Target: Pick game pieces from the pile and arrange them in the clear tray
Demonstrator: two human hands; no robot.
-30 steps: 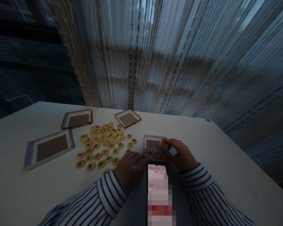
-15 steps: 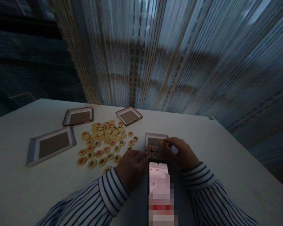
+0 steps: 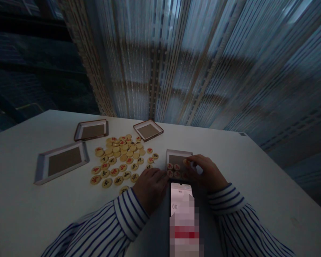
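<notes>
A small open box [image 3: 179, 152] lies in front of me, with several red-marked round pieces [image 3: 177, 166] in its near part. My right hand [image 3: 207, 174] is over the box's right side, thumb and fingers pinched on a wooden piece [image 3: 186, 162]. My left hand [image 3: 151, 187] rests at the box's left near corner, its fingers together and curled; whether it holds anything is hidden. Left of it, many round wooden pieces [image 3: 123, 147] with red or black characters spread over the white table [image 3: 216, 142], some heaped, some plain side up.
A lit phone [image 3: 182, 203] lies just nearer than the box. Two brown-edged trays [image 3: 92, 130] [image 3: 148, 130] stand behind the pieces, and a larger pale tray [image 3: 62, 161] is at the left. A string curtain [image 3: 160, 64] hangs beyond the table.
The view has shifted slightly, so the table things appear a little to the right and higher. Both hands keep nearly the same places at the box, the right still pinching its piece.
</notes>
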